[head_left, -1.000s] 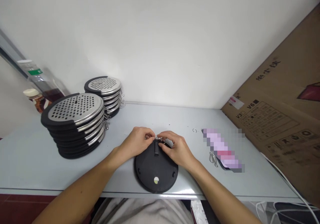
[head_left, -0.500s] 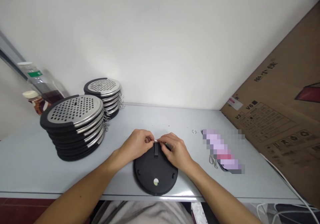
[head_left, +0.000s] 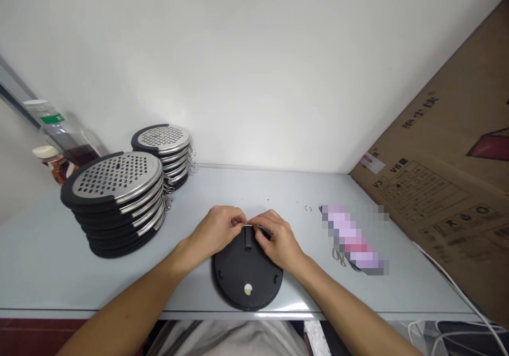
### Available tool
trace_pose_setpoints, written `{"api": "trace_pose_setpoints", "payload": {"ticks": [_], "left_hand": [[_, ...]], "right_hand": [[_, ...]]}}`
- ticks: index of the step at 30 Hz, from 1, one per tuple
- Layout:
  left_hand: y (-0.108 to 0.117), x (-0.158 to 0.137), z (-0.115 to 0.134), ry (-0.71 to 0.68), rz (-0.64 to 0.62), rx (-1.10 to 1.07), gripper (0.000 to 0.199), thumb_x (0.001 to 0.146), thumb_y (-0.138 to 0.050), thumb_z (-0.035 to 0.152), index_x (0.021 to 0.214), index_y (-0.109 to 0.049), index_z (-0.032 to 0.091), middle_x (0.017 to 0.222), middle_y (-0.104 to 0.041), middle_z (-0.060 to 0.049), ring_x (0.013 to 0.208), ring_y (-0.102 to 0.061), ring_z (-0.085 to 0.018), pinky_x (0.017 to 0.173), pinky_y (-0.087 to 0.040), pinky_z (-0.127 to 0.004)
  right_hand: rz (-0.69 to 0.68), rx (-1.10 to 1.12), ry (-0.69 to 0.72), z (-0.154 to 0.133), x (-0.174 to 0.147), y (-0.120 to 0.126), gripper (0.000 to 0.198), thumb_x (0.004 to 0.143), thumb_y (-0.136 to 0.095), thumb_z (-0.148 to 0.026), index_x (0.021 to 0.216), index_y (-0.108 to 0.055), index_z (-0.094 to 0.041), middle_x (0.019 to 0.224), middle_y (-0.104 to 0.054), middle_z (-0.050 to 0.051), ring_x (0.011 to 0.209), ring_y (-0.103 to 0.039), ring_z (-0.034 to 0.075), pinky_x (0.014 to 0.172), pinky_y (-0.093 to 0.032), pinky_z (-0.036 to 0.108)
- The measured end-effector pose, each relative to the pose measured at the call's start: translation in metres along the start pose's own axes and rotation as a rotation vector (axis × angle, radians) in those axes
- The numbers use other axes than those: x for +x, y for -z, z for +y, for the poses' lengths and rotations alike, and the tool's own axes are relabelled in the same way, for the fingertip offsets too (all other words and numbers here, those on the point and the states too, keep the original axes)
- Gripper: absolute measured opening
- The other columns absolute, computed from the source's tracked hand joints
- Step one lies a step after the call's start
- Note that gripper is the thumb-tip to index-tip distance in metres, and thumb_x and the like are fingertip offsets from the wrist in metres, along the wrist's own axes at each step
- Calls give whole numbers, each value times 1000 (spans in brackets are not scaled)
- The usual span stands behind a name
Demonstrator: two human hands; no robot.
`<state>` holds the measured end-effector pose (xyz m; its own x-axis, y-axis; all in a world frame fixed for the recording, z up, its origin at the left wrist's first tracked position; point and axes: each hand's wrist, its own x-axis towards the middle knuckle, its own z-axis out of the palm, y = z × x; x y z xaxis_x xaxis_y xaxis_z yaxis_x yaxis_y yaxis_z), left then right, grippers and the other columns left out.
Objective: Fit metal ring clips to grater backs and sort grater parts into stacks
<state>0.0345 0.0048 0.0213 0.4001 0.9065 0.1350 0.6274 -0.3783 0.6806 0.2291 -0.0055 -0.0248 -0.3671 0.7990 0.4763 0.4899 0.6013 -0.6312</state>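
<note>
A round black disc [head_left: 248, 271] lies flat in front of me, near the table's front edge. It has a raised strip at its far side, two small nubs and a pale round sticker. At the disc's far edge my left hand [head_left: 217, 229] is closed in a pinch on a small metal wire piece [head_left: 248, 224]. From the other side, my right hand [head_left: 276, 237] pinches the same piece between thumb and fingers. Fingertips cover most of the wire, so its full shape is hidden.
Two stacks of round perforated metal plates with black rims, a near stack [head_left: 115, 202] and a far stack [head_left: 163, 149], stand left. Bottles [head_left: 69, 139] are behind them. Rightward lie a metal ring [head_left: 308, 208], wire hooks [head_left: 339, 257], a blurred-out phone-like object [head_left: 352, 239] and a cardboard box [head_left: 445, 186].
Both hands stay at the disc's far edge, with only slight finger shifts around the metal piece. The view has moved very slightly; the disc lies in the same place.
</note>
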Motion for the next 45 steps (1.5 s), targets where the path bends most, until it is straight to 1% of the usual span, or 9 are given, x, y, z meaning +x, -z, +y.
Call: {"api": "trace_pose_setpoints", "payload": {"ticks": [4, 7, 12, 17, 19, 21, 26, 35, 45], "left_hand": [[1, -1, 1, -37, 0, 51, 22, 80, -55, 8, 81, -73, 21, 80, -72, 1, 74, -64, -14, 70, -45, -23], [-1, 0, -1, -41, 19, 17, 19, 82, -55, 12, 82, -72, 21, 82, -72, 1, 77, -64, -15, 72, -46, -24], [-9, 7, -16, 71, 114, -106, 17, 84, -60, 26, 94, -73, 21, 97, -72, -4, 91, -64, -20, 82, -46, -30], [-9, 12, -28, 120, -16, -218, 20, 83, -61, 33, 82, -74, 18, 87, -74, -4, 86, -66, -21, 79, -49, -30], [-8, 13, -29, 131, -63, -265, 23, 85, -59, 36, 85, -73, 18, 87, -75, -3, 85, -67, -20, 79, -50, -29], [-7, 13, -28, 147, -81, -293, 24, 84, -60, 36, 90, -72, 17, 94, -75, -4, 92, -67, -21, 84, -50, -29], [-9, 13, -24, 196, -91, -300, 33, 80, -65, 36, 103, -70, 14, 109, -71, -9, 105, -63, -24, 92, -47, -33], [-10, 12, -23, 237, -97, -288, 33, 82, -61, 36, 107, -69, 17, 115, -70, -9, 109, -61, -25, 95, -47, -36], [-14, 13, -32, 127, -84, -198, 29, 83, -61, 37, 103, -70, 19, 109, -70, -8, 104, -61, -23, 93, -47, -35]], "right_hand": [[22, 23, 23, 2, -1, -3, 35, 82, -53, -1, 99, -72, -25, 91, -69, 5, 89, -59, 21, 79, -51, 38], [37, 38, 36, 4, -2, -4, 35, 80, -54, 0, 96, -73, -24, 91, -69, 5, 88, -60, 21, 78, -52, 37], [58, 47, 46, 3, -1, -5, 34, 80, -54, 0, 95, -74, -24, 89, -70, 5, 86, -61, 21, 77, -53, 37], [56, 46, 16, 3, -1, -4, 33, 80, -54, -1, 94, -74, -24, 87, -70, 5, 85, -61, 21, 77, -53, 38], [54, 46, 13, 3, -1, -4, 33, 80, -54, -1, 94, -74, -24, 88, -70, 5, 86, -61, 21, 77, -53, 38], [54, 48, 14, 3, -1, -4, 33, 80, -54, -1, 94, -74, -24, 88, -70, 5, 86, -62, 21, 77, -54, 38], [61, 46, 14, 2, -2, -5, 32, 80, -54, -2, 93, -74, -23, 88, -70, 5, 85, -62, 21, 76, -54, 38], [88, 31, 56, -1, -1, -6, 32, 79, -54, -1, 90, -74, -22, 86, -70, 6, 83, -61, 21, 74, -53, 36], [99, 1, 34, 0, -2, -8, 32, 77, -55, 0, 87, -74, -23, 85, -71, 5, 82, -63, 20, 74, -54, 35]]}}
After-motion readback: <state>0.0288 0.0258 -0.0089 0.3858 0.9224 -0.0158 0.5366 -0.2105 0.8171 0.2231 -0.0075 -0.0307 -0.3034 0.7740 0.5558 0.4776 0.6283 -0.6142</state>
